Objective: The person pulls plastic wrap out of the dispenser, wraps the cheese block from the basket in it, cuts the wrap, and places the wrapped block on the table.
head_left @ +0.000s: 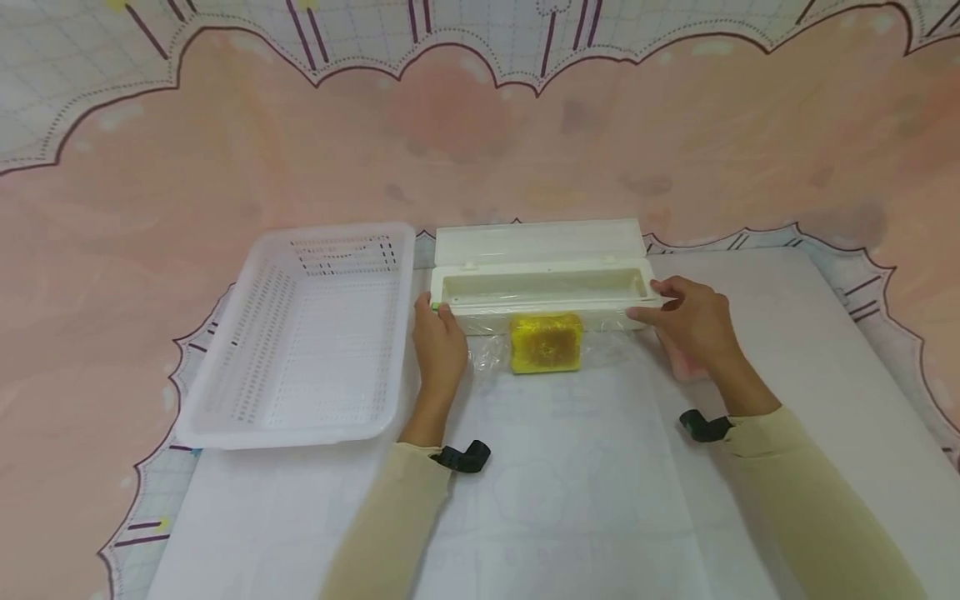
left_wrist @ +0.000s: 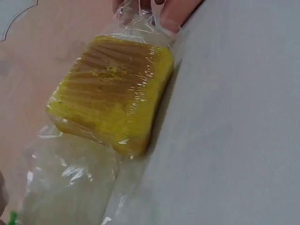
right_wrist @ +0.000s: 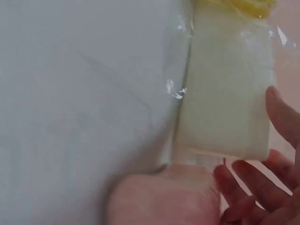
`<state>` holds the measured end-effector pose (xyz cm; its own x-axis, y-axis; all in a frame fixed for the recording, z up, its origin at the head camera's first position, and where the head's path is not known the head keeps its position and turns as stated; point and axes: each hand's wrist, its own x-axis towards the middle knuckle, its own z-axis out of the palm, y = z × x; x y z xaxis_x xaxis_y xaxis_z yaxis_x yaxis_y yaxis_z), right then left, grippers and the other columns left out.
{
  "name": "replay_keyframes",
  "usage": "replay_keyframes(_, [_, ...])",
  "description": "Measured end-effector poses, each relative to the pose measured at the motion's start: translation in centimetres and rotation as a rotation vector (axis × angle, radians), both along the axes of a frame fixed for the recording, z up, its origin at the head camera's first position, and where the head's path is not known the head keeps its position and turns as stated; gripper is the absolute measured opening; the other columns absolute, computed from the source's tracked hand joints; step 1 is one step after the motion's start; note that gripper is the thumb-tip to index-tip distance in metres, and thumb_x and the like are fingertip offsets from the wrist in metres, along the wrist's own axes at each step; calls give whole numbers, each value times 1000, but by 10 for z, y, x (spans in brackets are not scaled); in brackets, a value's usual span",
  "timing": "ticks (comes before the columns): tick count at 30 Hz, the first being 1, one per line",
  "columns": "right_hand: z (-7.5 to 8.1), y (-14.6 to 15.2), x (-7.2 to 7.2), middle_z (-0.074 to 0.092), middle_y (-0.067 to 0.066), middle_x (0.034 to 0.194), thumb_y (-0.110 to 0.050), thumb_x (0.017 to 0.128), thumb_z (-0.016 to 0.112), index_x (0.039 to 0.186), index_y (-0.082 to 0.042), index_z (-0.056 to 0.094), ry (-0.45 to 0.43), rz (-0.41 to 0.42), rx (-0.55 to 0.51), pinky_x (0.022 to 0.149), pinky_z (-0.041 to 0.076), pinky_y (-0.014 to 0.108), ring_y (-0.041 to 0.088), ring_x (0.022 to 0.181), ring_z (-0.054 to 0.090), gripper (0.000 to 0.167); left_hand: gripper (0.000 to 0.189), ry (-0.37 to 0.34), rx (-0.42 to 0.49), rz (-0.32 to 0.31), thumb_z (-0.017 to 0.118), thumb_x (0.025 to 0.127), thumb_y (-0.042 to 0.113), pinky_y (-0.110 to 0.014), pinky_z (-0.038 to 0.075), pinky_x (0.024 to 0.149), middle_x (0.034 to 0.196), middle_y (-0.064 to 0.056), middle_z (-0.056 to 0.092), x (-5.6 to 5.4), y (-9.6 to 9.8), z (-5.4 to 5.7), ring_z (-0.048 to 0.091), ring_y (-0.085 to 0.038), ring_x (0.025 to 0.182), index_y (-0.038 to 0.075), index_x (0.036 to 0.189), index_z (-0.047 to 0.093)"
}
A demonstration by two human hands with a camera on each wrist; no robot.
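A long white cling film dispenser [head_left: 543,321] lies at the back of the table with its lid [head_left: 536,242] raised. My left hand [head_left: 441,346] grips its left end, beside a small green piece [head_left: 436,307]. At the right end my right hand [head_left: 693,321] holds the dispenser, thumb on the front and fingers at the end. Against the dispenser's front sits a yellow block with a browned face [left_wrist: 110,93], like cake or bread, covered by clear film [left_wrist: 70,173]. Partly hidden below the right hand is a pink object [right_wrist: 164,199].
To the left stands a white perforated plastic basket [head_left: 390,367], close beside my left hand. White sheeting [head_left: 570,483] covers the table. Behind it hangs a peach cloth [head_left: 487,158] with a scalloped pattern.
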<state>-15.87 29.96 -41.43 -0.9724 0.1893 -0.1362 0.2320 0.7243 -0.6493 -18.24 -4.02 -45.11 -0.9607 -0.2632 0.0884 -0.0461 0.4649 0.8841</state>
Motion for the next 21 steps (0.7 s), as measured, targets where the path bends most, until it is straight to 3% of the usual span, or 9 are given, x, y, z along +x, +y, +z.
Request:
replay_keyframes(3, [9, 8, -2, 59, 22, 141, -73, 78, 73, 151, -13, 49, -132, 71, 8, 104, 46, 62, 41, 128, 53, 98, 65, -5, -192, -107, 34, 111, 35, -55, 14, 127, 167, -29, 14, 17, 9, 16, 13, -41, 157, -7, 159, 19])
replay_keyframes(6, [18, 13, -3, 55, 27, 143, -79, 81, 64, 156, -16, 43, -202, 111, 30, 105, 43, 66, 46, 132, 47, 100, 65, 92, -511, -249, 44, 108, 42, -68, 13, 122, 167, -26, 18, 38, 21, 29, 12, -45, 157, 0, 156, 36])
replay_keyframes(8, [20, 10, 2, 57, 26, 140, -76, 87, 59, 152, -15, 49, -121, 105, 57, 99, 47, 63, 46, 128, 50, 90, 52, 205, -688, -336, 56, 104, 39, -73, 20, 118, 161, -22, 37, 49, 26, 34, 29, -43, 152, 6, 144, 56])
replay_keyframes(11, [18, -7, 14, 66, 21, 123, -58, 95, 64, 133, -9, 66, 143, 128, 110, 83, 54, 51, 38, 109, 61, 61, 35, 328, -820, -460, 72, 96, 32, -62, 41, 111, 142, -15, 59, 52, 26, 35, 53, -36, 134, 11, 124, 70])
replay_keyframes(14, [13, -34, 27, 72, 12, 102, -37, 94, 74, 115, -8, 74, 331, 263, 210, 69, 50, 38, 27, 88, 65, 36, 26, 398, -844, -563, 77, 93, 25, -44, 55, 94, 124, -8, 67, 44, 23, 30, 63, -28, 113, 11, 114, 72])
replay_keyframes(17, [7, -58, 33, 74, 7, 98, -35, 90, 79, 116, -11, 74, 333, 392, 285, 66, 54, 36, 23, 84, 67, 36, 22, 394, -784, -617, 76, 93, 18, -35, 56, 86, 115, -6, 67, 34, 22, 22, 65, -23, 104, 11, 113, 68])
replay_keyframes(21, [-4, -78, 29, 78, 9, 103, -35, 91, 78, 119, -10, 70, 298, 364, 281, 72, 59, 42, 26, 88, 73, 38, 18, 336, -571, -639, 71, 97, 11, -28, 57, 81, 109, -7, 64, 24, 24, 12, 66, -20, 94, 8, 115, 68])
